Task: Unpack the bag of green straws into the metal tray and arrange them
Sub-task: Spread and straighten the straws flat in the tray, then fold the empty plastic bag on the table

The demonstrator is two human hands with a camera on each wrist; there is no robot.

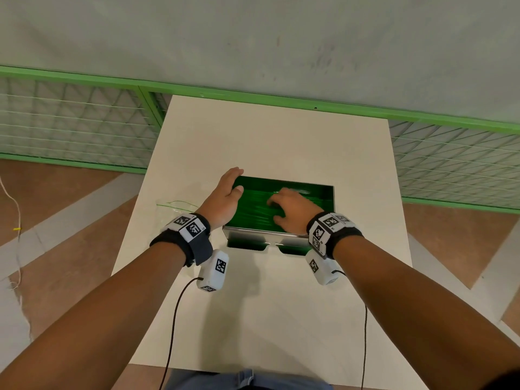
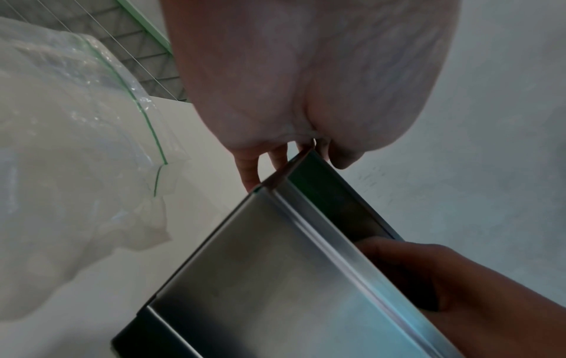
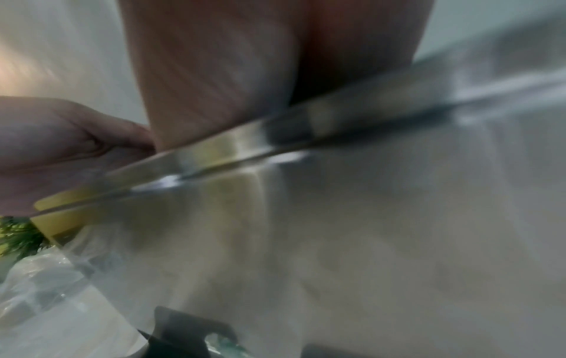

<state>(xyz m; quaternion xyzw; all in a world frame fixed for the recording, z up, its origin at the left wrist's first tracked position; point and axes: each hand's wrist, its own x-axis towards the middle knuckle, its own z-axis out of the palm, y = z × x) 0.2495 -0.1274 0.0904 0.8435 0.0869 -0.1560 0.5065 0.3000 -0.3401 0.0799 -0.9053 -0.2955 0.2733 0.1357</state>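
Green straws (image 1: 253, 205) fill the metal tray (image 1: 254, 233), lying side by side across its floor and running from nine o'clock to three o'clock in the head view. That tray sits at the middle of the white table (image 1: 281, 136), its shiny near wall facing the person. At the tray's nine o'clock edge the left hand (image 1: 225, 197) lies flat with fingers straight and together, reaching along the outside of the left wall toward the far corner, thumb over the straws; it grips nothing. Toward three o'clock the right hand (image 1: 292, 211) is down inside the tray, fingers bent with the tips on the straws; whether they pinch any cannot be told. The left wrist view shows the left fingers (image 2: 249, 169) against the tray's corner. At nine o'clock of the tray, just beside the left wrist, a clear zip bag (image 2: 76, 169) with a green seal line lies crumpled on the table. Beyond the table stands a green mesh fence (image 1: 84, 122).
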